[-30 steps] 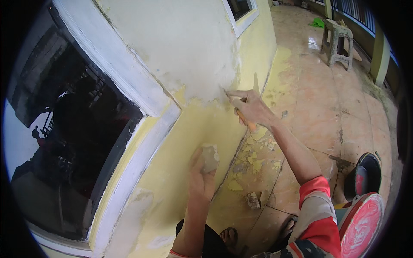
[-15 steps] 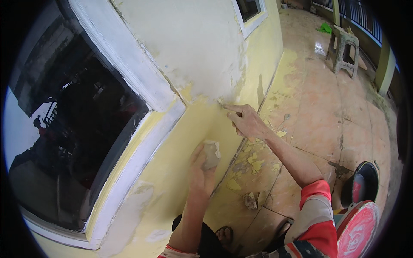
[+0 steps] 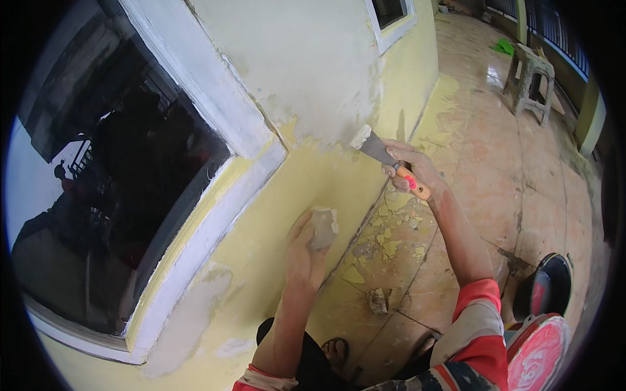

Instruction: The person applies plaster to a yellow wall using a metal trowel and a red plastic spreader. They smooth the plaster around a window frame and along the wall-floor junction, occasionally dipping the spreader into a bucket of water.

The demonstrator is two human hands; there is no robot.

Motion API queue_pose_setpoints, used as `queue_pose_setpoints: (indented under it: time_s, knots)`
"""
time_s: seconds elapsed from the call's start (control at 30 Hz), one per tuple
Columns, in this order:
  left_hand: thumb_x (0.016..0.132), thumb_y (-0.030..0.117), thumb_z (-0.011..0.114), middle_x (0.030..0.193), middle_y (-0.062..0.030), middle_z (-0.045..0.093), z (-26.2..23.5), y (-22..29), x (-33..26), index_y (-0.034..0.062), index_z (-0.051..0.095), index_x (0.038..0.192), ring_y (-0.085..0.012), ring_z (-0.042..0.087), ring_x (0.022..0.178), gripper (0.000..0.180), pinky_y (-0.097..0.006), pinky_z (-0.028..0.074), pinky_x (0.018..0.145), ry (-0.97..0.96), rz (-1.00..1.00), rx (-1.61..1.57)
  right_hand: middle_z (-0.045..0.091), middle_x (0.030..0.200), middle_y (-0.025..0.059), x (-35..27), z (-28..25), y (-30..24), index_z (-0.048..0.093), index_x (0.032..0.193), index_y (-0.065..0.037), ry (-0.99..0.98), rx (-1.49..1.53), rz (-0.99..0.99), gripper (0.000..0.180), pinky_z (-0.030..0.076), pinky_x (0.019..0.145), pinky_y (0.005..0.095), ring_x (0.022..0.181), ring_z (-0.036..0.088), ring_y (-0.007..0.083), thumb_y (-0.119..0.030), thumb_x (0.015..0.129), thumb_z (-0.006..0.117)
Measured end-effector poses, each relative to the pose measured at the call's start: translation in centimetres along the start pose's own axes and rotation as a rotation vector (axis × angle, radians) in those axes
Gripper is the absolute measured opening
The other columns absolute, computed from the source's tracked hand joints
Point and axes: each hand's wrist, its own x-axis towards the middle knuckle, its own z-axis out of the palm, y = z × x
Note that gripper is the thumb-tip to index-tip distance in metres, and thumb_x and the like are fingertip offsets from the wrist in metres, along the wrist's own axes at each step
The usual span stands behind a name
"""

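Observation:
In my right hand (image 3: 424,171) is a putty knife (image 3: 378,148) with a wooden handle, fingers wrapped round it. Its dark blade points up and left, and a pale lump of putty (image 3: 360,137) coats the tip. My left hand (image 3: 300,254) grips a flat grey plate (image 3: 322,229) with putty along its edge, lower down and close to the wall. Before me the yellow wall (image 3: 319,174) carries a large grey-white plastered patch (image 3: 306,72) whose ragged lower border lies near the knife tip. Whether the tip touches the wall I cannot tell.
A white-framed dark window (image 3: 117,195) fills the left side. Yellow paint flakes (image 3: 390,247) and a broken chunk (image 3: 377,301) lie on the tiled floor. To the right stand a black bucket (image 3: 544,287) and a red-lidded pail (image 3: 538,355). A stained stool (image 3: 531,85) stands farther off.
My right hand has moved slightly right and turned, so the knife's flat blade and putty-coated tip now show. The left hand keeps its hold on the plate, and the view has shifted a little.

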Motion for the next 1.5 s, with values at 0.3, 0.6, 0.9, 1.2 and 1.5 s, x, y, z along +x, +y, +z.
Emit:
queue_pose_setpoints:
  time_s: [0.3,0.6,0.9,1.2,1.5]
  knots:
    - [0.103,0.006,0.044,0.140,-0.0187,0.055,0.9,-1.6,0.7,-0.0019,0.043,0.147,-0.0266,0.059,0.125,0.045,-0.039,0.052,0.106,-0.016,-0.065,-0.033,0.060,0.076,0.0028,0.4,-1.8,0.6,0.046,0.152,-0.005,0.170,-0.055,-0.263,0.050,0.045,0.046,0.0245,0.053,0.053,0.0078,-0.023,0.107,0.054]
    - [0.106,0.010,0.046,0.136,-0.0140,0.059,1.2,-2.3,2.1,-0.0013,0.045,0.145,-0.0237,0.063,0.120,0.041,-0.035,0.055,0.103,-0.088,-0.139,-0.116,0.069,0.094,0.0044,-4.3,1.0,6.1,0.059,0.145,-0.011,0.012,-0.875,-0.521,0.044,0.045,0.060,0.0247,0.068,0.055,0.0101,-0.017,0.101,0.064]
    - [0.107,0.009,0.045,0.135,-0.0092,0.061,2.0,-1.8,1.7,0.0023,0.046,0.147,-0.0184,0.064,0.118,0.041,-0.031,0.057,0.099,-0.105,-0.171,-0.149,0.063,0.087,0.0095,-4.0,1.5,9.8,0.064,0.139,-0.014,-0.120,-1.106,-0.934,0.053,0.050,0.058,0.0356,0.067,0.060,0.0239,-0.005,0.088,0.072]
    - [0.106,0.007,0.043,0.140,-0.0112,0.058,1.6,-0.4,1.6,0.0054,0.042,0.152,-0.0213,0.063,0.120,0.047,-0.035,0.057,0.097,-0.073,-0.083,-0.100,0.063,0.088,0.0093,-5.6,-2.3,8.5,0.065,0.138,-0.011,-0.083,-1.234,-0.823,0.052,0.051,0.060,0.0361,0.071,0.060,0.0245,0.000,0.087,0.069]
    - [0.106,0.007,0.040,0.129,-0.0094,0.062,3.6,-2.2,0.9,0.0041,0.043,0.151,-0.0199,0.065,0.104,0.045,-0.033,0.055,0.082,-0.111,-0.232,-0.126,0.063,0.085,0.0091,-4.9,0.6,8.4,0.063,0.140,-0.011,0.050,-1.025,-0.761,0.049,0.051,0.061,0.0352,0.071,0.061,0.0228,-0.004,0.092,0.068]
